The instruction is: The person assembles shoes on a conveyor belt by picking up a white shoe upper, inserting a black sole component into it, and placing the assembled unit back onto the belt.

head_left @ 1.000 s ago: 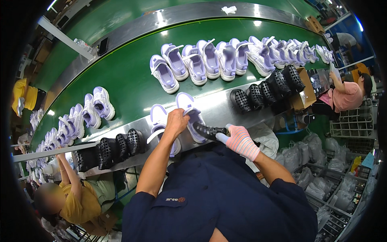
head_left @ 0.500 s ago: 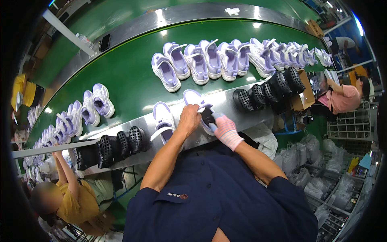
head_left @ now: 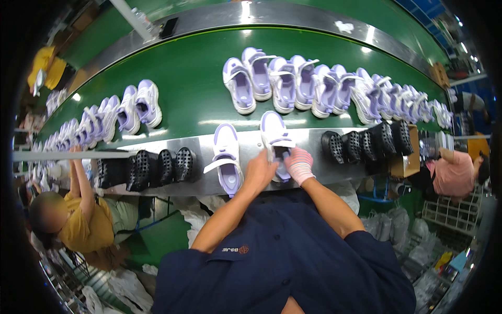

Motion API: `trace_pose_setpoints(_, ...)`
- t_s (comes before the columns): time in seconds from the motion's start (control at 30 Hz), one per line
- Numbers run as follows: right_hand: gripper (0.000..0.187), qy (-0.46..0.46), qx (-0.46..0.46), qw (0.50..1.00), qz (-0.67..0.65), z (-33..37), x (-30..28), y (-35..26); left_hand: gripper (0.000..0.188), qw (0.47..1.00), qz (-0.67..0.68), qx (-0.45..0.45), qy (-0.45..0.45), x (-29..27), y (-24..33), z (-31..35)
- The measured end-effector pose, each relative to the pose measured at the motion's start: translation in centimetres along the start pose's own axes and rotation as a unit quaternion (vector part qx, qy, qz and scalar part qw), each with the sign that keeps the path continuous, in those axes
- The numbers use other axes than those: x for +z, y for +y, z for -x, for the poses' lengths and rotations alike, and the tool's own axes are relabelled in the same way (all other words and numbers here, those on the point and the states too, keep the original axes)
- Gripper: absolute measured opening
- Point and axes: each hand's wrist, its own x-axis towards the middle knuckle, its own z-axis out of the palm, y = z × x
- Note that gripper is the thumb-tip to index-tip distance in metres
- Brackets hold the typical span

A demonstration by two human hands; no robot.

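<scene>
A white and lilac sneaker (head_left: 273,125) stands on the metal ledge in front of me, its toe pointing away. My bare left hand (head_left: 261,171) grips its left side close to the heel, the thumb at the opening. My right hand (head_left: 300,166), in a pink and white striped knitted glove, closes on the right side of the opening; its fingertips are partly hidden. The shoe's strap lies across the tongue, and the inside looks dark. Left of it sits a matching sneaker (head_left: 227,149) with its strap sticking out to the left, touched by neither hand.
More sneakers (head_left: 239,86) line the green belt (head_left: 188,94), with another row (head_left: 127,110) at left. Black studded forms (head_left: 184,163) stand on the ledge left, others (head_left: 332,147) right, by a cardboard box (head_left: 413,157). A co-worker in yellow (head_left: 86,220) sits left, one in pink (head_left: 454,174) right.
My left hand has left the sneaker's strap and come back to the side near the heel. The strap now lies across the shoe. The whole view has shifted somewhat.
</scene>
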Motion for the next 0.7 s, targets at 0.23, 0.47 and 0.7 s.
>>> trace_pose_setpoints(0.23,0.031,-0.006,-0.048,0.999,0.025,0.1,0.9,1.1,0.055,0.968,-0.164,-0.163,0.102,-7.8,-5.8,8.1)
trace_pose_setpoints(0.47,0.043,0.048,-0.049,0.997,-0.021,2.0,-0.4,3.0,0.038,0.998,-0.003,-0.020,0.051,-1.2,-1.8,4.3)
trace_pose_setpoints(0.7,0.028,0.060,-0.096,0.984,-0.140,9.0,-6.7,3.4,0.016,0.899,-0.171,-0.045,0.402,-19.4,-8.2,11.0)
